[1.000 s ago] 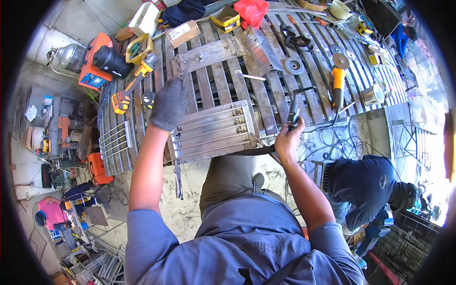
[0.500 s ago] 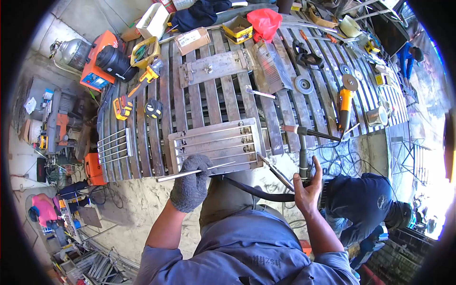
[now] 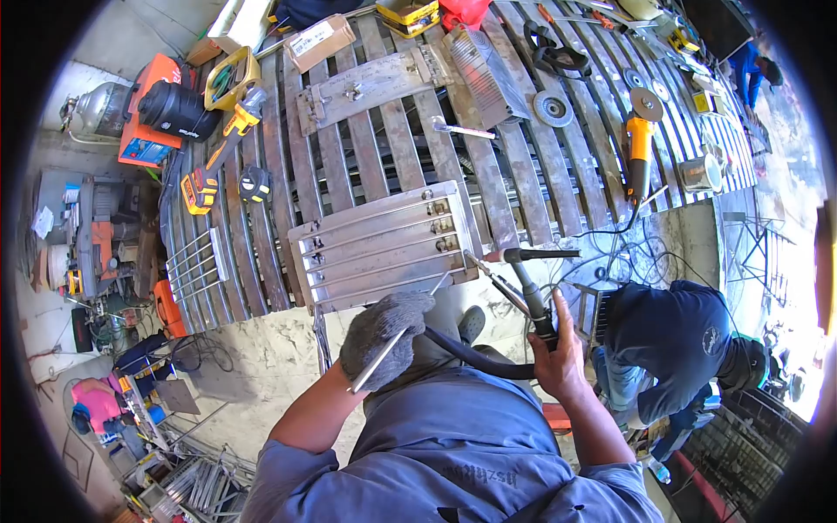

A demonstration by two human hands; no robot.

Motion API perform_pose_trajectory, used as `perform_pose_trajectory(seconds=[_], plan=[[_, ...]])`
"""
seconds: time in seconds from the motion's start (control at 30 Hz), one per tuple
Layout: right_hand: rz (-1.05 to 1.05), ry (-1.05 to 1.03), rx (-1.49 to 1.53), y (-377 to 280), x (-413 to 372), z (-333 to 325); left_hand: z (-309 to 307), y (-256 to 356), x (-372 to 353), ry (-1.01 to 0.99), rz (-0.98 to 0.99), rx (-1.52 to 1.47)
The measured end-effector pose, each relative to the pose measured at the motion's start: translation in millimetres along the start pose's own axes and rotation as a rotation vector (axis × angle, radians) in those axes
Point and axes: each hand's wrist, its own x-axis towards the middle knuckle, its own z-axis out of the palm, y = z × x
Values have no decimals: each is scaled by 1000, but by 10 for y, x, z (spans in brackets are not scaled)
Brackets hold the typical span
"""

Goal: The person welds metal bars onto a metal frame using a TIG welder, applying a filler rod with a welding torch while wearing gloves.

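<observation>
My left hand, in a grey knit glove, is closed around a thin metal rod whose tip slants up toward the near edge of a steel louvre panel. My bare right hand grips a welding torch by its black handle, nozzle pointing left just off the panel's right corner. The torch's black hose loops between my two hands. The panel lies on the slatted metal workbench close to its front edge.
On the bench lie a yellow angle grinder, a grinding disc, a second panel, a tape measure, a yellow power tool and boxes. A person in dark blue crouches at the right. Machines crowd the floor at left.
My left hand has pulled the rod back from the panel toward my body. The right hand has brought the torch nearer, its nozzle now close to the panel's right corner.
</observation>
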Motion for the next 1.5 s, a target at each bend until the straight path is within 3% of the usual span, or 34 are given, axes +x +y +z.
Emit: perform_pose_trajectory(seconds=[0.6, 0.9, 1.2, 1.5], plan=[[-125, 15, -43, -47, 239, 354, 235, -214, 284, -63, 35, 56], [-24, -49, -13, -69, 238, 324, 281, -276, 256, -74, 28, 86], [-73, -32, -28, -52, 257, 341, 331, -395, 166, -145, 100, 59], [-20, -103, -112, -242, 282, 338, 293, -365, 252, -74, 84, 53]])
